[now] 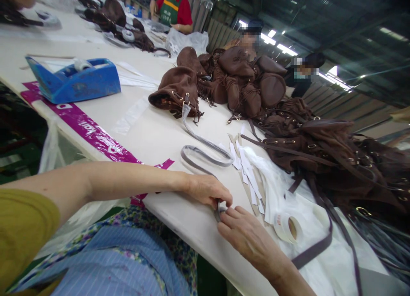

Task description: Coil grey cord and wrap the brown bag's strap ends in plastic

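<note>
My left hand (208,189) and my right hand (246,234) meet at the near edge of the white table (166,133). Both pinch the end of a long grey strap (205,153). The strap loops across the table and runs up to a brown drawstring bag (177,89) lying on its side. Beside my right hand lies a roll of white tape (290,227), and a fan of white paper strips (248,172) lies just beyond my fingers.
A heap of brown bags (250,80) and a pile of brown straps with metal rings (336,155) fill the right side. A blue tape dispenser (77,80) stands at the left, near a magenta band (89,131) along the edge. Three people work at the far end.
</note>
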Demonstrator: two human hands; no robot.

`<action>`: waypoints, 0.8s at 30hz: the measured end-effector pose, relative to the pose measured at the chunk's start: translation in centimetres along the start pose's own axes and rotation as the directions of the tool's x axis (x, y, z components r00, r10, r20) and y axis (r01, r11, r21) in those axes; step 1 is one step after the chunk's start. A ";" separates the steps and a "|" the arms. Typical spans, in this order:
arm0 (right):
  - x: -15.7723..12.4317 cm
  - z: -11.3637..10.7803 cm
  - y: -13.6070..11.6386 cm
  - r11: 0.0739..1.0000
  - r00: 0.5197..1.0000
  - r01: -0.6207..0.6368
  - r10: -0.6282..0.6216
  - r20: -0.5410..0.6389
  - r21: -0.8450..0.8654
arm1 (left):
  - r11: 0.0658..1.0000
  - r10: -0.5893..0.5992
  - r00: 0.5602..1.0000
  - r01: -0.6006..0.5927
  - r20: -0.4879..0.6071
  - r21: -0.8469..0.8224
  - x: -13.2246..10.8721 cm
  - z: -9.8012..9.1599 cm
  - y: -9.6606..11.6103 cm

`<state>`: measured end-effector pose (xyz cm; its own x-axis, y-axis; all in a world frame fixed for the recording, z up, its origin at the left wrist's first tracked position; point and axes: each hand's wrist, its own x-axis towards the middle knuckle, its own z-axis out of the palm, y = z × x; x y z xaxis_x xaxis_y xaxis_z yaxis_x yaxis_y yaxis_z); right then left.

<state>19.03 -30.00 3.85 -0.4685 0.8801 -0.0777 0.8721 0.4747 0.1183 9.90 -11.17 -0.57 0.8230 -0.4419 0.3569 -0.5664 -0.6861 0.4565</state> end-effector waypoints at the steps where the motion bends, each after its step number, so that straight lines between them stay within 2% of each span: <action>1: -0.2 0.0 0.0 1.000 1.000 0.008 -0.007 -0.014 0.023 | 1.000 -0.006 1.000 0.006 0.012 -0.024 0.0 -0.1 0.1; 6: -1.2 1.2 -0.2 0.996 0.991 -0.051 0.060 -0.120 0.079 | 0.999 -0.032 0.978 0.032 0.204 0.004 1.8 -0.7 -0.1; 8: -1.6 1.9 -0.4 0.988 0.978 -0.112 0.128 -0.166 0.104 | 0.999 -0.038 0.961 0.042 0.274 -0.009 2.9 -0.9 -0.3; 10: -1.8 2.5 -0.9 0.974 0.954 -0.195 0.215 -0.208 0.114 | 0.998 -0.057 0.953 0.062 0.296 -0.006 3.5 -0.9 -0.3; 13: -1.8 3.1 -2.0 0.909 0.875 -0.400 0.416 -0.249 0.115 | 0.995 -0.093 0.959 0.085 0.267 0.041 3.5 -0.6 0.1; 16: -1.1 3.2 -3.4 0.773 0.745 -0.616 0.634 -0.209 0.150 | 0.989 -0.132 0.971 0.114 0.202 0.097 2.7 -0.1 0.9; 19: -0.1 3.2 -4.5 0.669 0.646 -0.728 0.742 -0.180 0.149 | 0.977 -0.176 0.979 0.160 0.106 0.144 1.9 0.7 1.7; 21: 0.3 3.5 -4.8 0.648 0.618 -0.754 0.754 -0.224 0.103 | 0.962 -0.215 0.976 0.203 0.046 0.180 1.4 1.1 2.3; 23: 0.2 3.8 -4.7 0.672 0.634 -0.734 0.729 -0.258 0.097 | 0.953 -0.235 0.972 0.227 0.014 0.201 1.0 1.1 2.6; 24: 0.0 4.0 -4.5 0.701 0.659 -0.703 0.706 -0.259 0.121 | 0.956 -0.225 0.974 0.217 0.017 0.195 0.9 1.0 2.7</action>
<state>15.64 -32.16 -0.61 0.2706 0.9183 0.2889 0.9575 -0.2878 0.0179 9.09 -14.00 0.18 0.9298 -0.2861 0.2314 -0.3545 -0.8651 0.3549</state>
